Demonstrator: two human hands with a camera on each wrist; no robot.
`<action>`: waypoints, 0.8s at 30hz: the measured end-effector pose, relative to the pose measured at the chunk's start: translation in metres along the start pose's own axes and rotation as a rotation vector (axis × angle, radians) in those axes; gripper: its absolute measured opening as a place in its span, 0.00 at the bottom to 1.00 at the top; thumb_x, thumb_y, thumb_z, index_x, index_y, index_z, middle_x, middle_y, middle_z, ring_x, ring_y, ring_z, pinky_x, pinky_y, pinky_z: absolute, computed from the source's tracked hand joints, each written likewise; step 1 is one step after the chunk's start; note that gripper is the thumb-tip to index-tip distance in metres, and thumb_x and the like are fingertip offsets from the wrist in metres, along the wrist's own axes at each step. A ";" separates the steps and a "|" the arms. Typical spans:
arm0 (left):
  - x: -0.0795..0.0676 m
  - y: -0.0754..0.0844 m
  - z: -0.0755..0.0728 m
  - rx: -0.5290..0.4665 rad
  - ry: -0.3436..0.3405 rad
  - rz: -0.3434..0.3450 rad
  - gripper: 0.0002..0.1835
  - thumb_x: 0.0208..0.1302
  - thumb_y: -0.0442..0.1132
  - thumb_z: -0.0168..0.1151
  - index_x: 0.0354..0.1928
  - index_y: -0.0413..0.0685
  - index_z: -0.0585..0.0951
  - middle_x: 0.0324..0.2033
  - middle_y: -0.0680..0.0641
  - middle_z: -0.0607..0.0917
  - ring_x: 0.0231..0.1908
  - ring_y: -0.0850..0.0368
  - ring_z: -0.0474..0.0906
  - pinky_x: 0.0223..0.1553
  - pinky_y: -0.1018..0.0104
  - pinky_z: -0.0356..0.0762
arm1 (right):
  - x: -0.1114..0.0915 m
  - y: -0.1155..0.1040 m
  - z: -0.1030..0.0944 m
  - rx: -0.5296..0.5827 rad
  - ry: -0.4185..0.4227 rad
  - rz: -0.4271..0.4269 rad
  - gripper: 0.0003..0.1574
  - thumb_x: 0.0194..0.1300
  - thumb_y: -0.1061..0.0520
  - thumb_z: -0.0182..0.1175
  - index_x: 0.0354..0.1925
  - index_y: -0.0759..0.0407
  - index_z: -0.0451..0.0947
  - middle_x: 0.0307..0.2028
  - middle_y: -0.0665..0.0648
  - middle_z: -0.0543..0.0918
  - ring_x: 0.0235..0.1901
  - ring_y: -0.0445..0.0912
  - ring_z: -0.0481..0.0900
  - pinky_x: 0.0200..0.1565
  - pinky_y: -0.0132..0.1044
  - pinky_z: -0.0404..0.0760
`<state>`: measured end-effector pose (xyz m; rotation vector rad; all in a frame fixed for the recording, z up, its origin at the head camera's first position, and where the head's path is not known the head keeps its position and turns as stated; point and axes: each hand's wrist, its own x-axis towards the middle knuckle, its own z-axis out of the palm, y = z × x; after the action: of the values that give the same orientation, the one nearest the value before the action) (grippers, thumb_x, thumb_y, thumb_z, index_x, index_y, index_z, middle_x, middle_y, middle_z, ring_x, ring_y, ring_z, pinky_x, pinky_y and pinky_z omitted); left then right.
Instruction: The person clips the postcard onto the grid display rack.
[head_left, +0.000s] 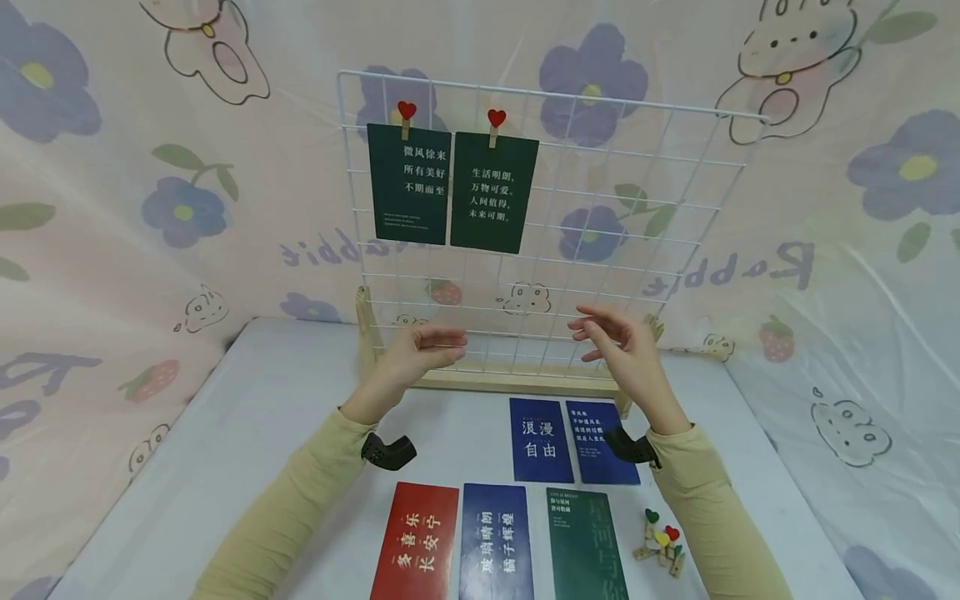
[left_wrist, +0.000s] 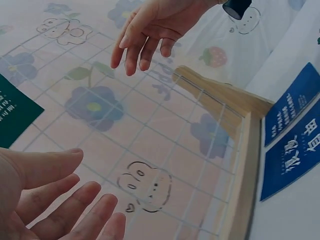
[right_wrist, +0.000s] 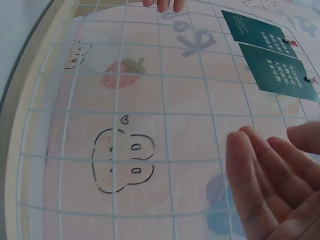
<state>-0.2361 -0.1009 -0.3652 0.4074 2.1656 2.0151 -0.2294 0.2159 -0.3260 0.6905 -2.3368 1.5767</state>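
Observation:
Both hands hover in front of a white wire grid (head_left: 600, 267), apart from each other and holding nothing. The left hand (head_left: 427, 350) has its fingers extended toward the right; in the left wrist view its thumb and fingers are spread. The right hand (head_left: 618, 342) faces it with loosely bent fingers. Two green cards hang side by side on the grid's upper left: one card (head_left: 408, 187) under a red-heart clip (head_left: 407, 117), the other card (head_left: 493, 196) under a second red-heart clip (head_left: 495, 125).
The grid stands in a wooden base (head_left: 517, 383). On the white table lie blue cards (head_left: 542, 442) (head_left: 607, 467), a red card (head_left: 416, 542), another blue card (head_left: 497, 542) and a green card (head_left: 587, 542). Several heart clips (head_left: 662, 542) lie beside the right forearm. Patterned cloth (head_left: 112, 250) surrounds the table.

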 end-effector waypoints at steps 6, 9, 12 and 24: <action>-0.003 -0.015 0.012 -0.004 -0.032 -0.022 0.20 0.61 0.32 0.65 0.55 0.37 0.78 0.50 0.39 0.82 0.48 0.52 0.80 0.50 0.63 0.78 | -0.017 0.020 -0.008 -0.023 0.007 0.038 0.19 0.73 0.59 0.52 0.59 0.64 0.73 0.45 0.66 0.82 0.40 0.46 0.82 0.32 0.39 0.85; -0.004 -0.023 0.017 -0.003 -0.039 -0.040 0.19 0.61 0.33 0.66 0.54 0.39 0.79 0.49 0.41 0.83 0.47 0.53 0.81 0.50 0.62 0.78 | -0.024 0.026 -0.011 -0.039 -0.009 0.044 0.20 0.73 0.59 0.51 0.59 0.65 0.73 0.45 0.66 0.82 0.40 0.42 0.82 0.32 0.39 0.85; -0.003 -0.033 0.022 -0.017 -0.055 -0.051 0.19 0.61 0.33 0.65 0.54 0.40 0.79 0.49 0.41 0.83 0.48 0.52 0.80 0.50 0.62 0.78 | -0.032 0.030 -0.015 -0.053 -0.022 0.044 0.19 0.73 0.60 0.51 0.59 0.66 0.72 0.45 0.67 0.82 0.39 0.42 0.82 0.32 0.40 0.85; -0.001 -0.056 0.033 -0.121 -0.085 -0.141 0.21 0.62 0.29 0.63 0.58 0.38 0.76 0.51 0.36 0.81 0.50 0.47 0.79 0.49 0.60 0.79 | -0.064 0.047 -0.028 -0.150 -0.083 0.115 0.19 0.73 0.62 0.51 0.59 0.66 0.72 0.47 0.64 0.82 0.42 0.42 0.81 0.36 0.35 0.84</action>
<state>-0.2305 -0.0729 -0.4233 0.3090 1.9525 2.0009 -0.1999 0.2719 -0.3816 0.6083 -2.5656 1.4229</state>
